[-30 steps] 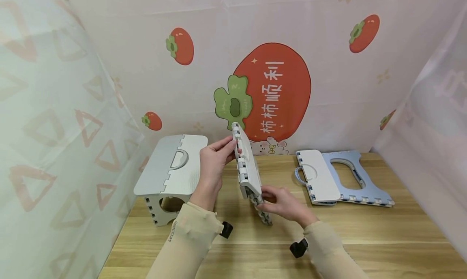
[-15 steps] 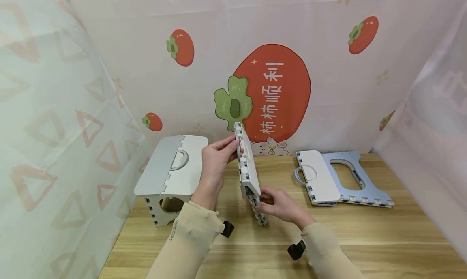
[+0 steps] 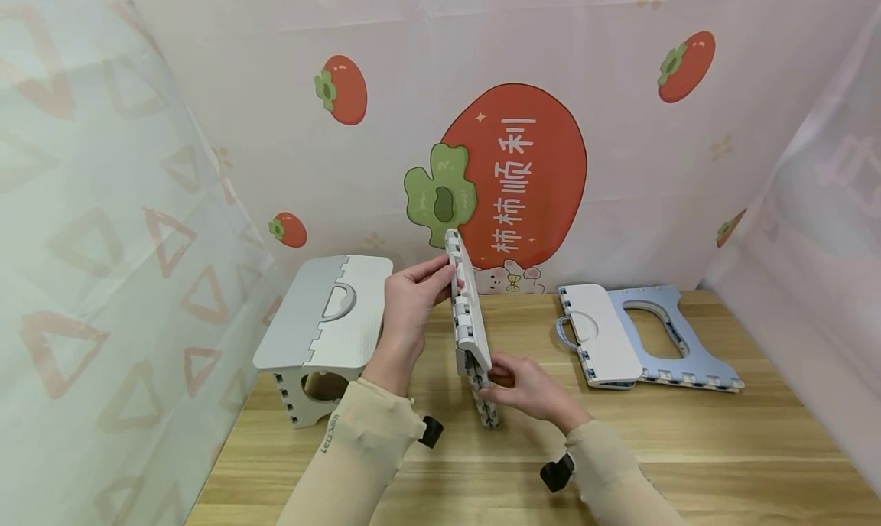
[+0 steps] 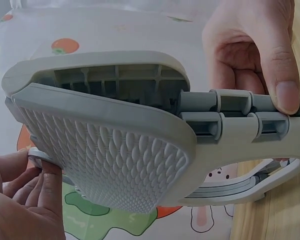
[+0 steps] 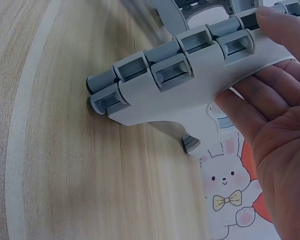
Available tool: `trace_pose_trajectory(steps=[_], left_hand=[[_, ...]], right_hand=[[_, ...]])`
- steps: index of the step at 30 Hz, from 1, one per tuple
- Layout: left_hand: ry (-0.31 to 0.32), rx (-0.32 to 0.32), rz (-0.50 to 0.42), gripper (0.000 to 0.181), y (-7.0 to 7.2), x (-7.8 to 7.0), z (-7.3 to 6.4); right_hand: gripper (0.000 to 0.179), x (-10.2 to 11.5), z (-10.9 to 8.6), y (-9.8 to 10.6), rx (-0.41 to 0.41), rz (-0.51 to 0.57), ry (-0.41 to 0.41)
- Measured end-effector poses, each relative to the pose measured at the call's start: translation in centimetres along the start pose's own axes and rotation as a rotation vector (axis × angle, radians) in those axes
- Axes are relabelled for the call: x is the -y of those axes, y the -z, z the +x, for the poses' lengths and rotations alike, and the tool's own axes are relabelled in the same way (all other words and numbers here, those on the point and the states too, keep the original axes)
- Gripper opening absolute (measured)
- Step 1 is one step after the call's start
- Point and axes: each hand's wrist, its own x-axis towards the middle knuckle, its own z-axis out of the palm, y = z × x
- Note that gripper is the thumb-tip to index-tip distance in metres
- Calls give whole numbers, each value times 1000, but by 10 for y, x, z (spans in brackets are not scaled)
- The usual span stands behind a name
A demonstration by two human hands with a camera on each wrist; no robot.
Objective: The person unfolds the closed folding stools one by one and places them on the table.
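Between my hands a white-and-grey folding stool (image 3: 473, 304) stands on edge, folded nearly flat. My left hand (image 3: 413, 300) grips its upper part; in the left wrist view these fingers are hooked in the small carry handle (image 4: 37, 154) by the textured seat (image 4: 110, 145). The two seat halves lean together with a narrow gap that bares their ribbed undersides. Lower down, my right hand (image 3: 530, 388) pinches the folded legs (image 5: 190, 85). Its thumb presses the hinged edge while the fingers curl under the leg panel. The leg ends are right at the wooden tabletop.
An unfolded white-and-grey stool (image 3: 292, 312) stands at the left. Toward the back right lies a blue-and-white folding stool (image 3: 657, 350), partly folded, its handle loop (image 3: 566, 331) sticking out. A printed cloth (image 3: 385, 167) hangs behind the wooden table (image 3: 688, 449), with sheets at both sides.
The held stool's lower legs have swung left, closer in line with the seat, and my right hand has shifted slightly left with them. The left hand has drifted slightly right, keeping its grip.
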Motion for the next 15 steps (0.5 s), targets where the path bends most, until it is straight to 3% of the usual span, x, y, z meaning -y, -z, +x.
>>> trace_pose_trajectory(steps=[8, 15], left_hand=[[-14, 24, -5, 30, -3, -2, -2], [-21, 32, 17, 28, -6, -1, -2]], right_hand=[[43, 0, 1, -3, 3, 23, 38], [50, -2, 1, -4, -7, 39, 23]])
